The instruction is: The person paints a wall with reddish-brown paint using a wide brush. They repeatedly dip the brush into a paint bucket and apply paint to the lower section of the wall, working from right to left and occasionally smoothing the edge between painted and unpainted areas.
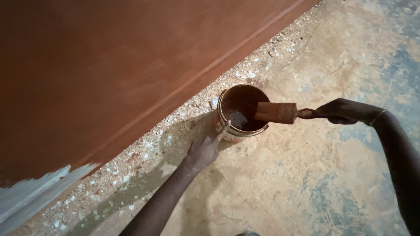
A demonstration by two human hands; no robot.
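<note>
An open round paint can (262,127) with dark red-brown paint inside stands on the rough floor beside a large brown-painted panel (109,65). My right hand (341,111) grips the handle of a wide flat brush (276,112), whose paint-wet bristles lie over the can's right rim. My left hand (204,150) reaches in from below; its forefinger points up and touches the can's near-left rim, the other fingers curled with nothing in them.
The panel fills the upper left, with an unpainted pale grey corner (30,192) at the lower left. White and brown paint specks litter the floor along the panel's edge (175,118). The concrete floor (306,183) is stained and patchy.
</note>
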